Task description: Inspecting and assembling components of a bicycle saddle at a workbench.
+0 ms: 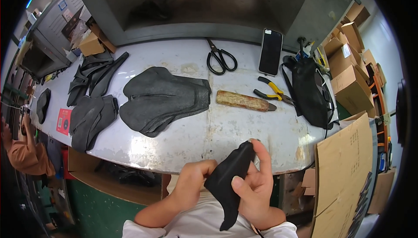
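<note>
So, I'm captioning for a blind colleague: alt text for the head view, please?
A person's right hand holds a curved black piece, left hand at its edge, before a worn white table. On it are stacked dark pieces, scissors, pliers, a tan-handled tool, a black bag and a phone.

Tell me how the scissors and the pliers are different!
The scissors have black handles; the pliers have yellow and black ones. The scissors' handles make loops, while the pliers' handles have free ends. In the picture, the scissors' handles point down, but the pliers' handles point left. Both lie on the table.
</note>
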`<state>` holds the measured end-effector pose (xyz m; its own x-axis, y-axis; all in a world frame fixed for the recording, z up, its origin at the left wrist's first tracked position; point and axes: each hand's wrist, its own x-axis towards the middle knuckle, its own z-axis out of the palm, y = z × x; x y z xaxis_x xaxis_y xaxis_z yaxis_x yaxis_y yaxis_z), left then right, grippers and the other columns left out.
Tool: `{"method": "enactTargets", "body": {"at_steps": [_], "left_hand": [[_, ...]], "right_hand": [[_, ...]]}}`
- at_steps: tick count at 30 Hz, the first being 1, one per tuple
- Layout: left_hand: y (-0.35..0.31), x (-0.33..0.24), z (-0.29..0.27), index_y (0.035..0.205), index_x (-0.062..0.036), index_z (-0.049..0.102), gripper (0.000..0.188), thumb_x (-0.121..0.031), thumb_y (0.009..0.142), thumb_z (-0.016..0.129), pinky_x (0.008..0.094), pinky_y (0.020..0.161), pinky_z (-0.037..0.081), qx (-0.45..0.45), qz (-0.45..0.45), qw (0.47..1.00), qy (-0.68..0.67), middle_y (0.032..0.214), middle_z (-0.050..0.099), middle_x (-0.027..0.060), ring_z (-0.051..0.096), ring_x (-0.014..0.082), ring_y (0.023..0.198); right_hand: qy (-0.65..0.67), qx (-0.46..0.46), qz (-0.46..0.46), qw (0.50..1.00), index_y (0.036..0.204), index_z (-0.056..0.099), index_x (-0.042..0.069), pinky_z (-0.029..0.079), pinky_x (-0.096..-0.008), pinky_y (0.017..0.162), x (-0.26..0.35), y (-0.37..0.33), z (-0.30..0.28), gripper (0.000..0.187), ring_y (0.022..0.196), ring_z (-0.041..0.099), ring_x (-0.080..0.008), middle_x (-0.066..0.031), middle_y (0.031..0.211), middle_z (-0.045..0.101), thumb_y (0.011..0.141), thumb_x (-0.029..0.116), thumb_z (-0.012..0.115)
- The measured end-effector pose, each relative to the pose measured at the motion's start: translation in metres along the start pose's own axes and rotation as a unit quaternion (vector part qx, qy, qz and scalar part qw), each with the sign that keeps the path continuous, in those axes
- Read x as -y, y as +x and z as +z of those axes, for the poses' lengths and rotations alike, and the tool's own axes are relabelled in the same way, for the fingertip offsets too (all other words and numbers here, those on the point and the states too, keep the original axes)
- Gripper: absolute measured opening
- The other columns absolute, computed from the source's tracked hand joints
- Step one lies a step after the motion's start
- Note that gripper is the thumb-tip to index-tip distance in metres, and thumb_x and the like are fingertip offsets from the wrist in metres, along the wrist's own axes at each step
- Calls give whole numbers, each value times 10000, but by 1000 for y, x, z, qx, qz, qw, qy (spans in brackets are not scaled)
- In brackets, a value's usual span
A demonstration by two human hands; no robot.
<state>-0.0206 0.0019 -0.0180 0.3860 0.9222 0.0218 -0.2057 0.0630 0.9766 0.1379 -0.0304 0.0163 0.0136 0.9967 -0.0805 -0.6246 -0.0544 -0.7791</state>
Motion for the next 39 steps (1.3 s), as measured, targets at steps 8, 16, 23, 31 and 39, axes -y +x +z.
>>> {"method": "enactTargets", "body": {"at_steps": [8,16,23,31,39], "left_hand": [[3,4,12,962,5,652,462,-398,1026,436,258,505,359,-78,-202,919,-331,741,600,13,463,74,575],[11,-6,23,1039,2,638,244,-211,925,673,234,608,406,-34,-16,999,-12,756,552,-1,480,92,663],[13,-3,25,1244,-30,521,654,-291,750,862,257,718,424,55,-46,997,-18,974,565,-7,492,91,836],[9,-4,-2,806,11,617,396,-250,1047,442,228,529,431,-28,-19,999,34,634,585,44,553,95,569],[-7,44,1,1062,-5,556,428,-388,1059,364,215,526,383,19,-262,936,-234,792,551,42,476,82,604]], "right_hand": [[42,-75,-4,996,1535,162,109,500,-350,933,-5,7,6,746,1108,586,-195,-143,1266,565,923,-13,571],[55,-76,-7,996,1523,165,111,475,-336,973,-5,18,2,700,1120,567,-176,-146,1293,548,948,-24,542],[57,-116,39,991,1513,257,126,543,-343,864,-1,29,-5,608,1043,619,-189,-121,1241,570,977,80,540],[148,-110,139,973,1454,364,85,514,-408,795,9,30,-12,521,874,630,-236,-90,970,632,1029,379,435],[402,246,81,878,1243,432,81,280,-352,564,21,40,-56,760,555,343,-170,-24,630,359,923,754,282]]}}
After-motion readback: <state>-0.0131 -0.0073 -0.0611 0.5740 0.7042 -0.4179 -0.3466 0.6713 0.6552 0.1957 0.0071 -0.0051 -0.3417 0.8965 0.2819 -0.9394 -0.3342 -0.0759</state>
